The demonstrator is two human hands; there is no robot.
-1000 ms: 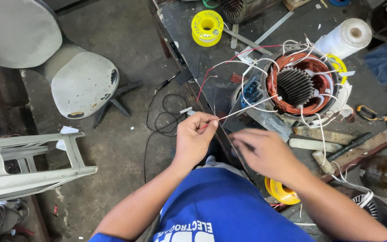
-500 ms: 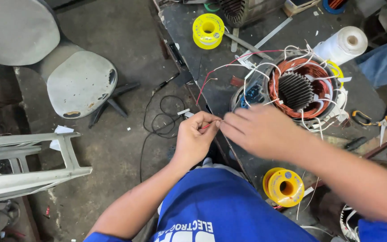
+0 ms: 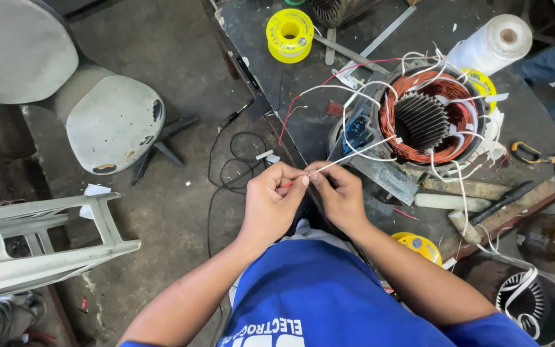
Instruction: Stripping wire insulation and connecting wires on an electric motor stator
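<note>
Two hands meet fingertip to fingertip | left hand (image 3: 274,202) and right hand (image 3: 338,193) both pinch the thin white lead wire (image 3: 361,152), kept taut for close work | beyond the right hand: copper-wound motor stator (image 3: 426,119) it runs from

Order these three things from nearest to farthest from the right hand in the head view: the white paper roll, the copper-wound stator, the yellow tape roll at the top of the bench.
From the right hand:
1. Copper-wound stator, just up and to the right on the bench.
2. Yellow tape roll, straight up, near the bench's far edge.
3. White paper roll, at the upper right corner, beyond the stator.
</note>
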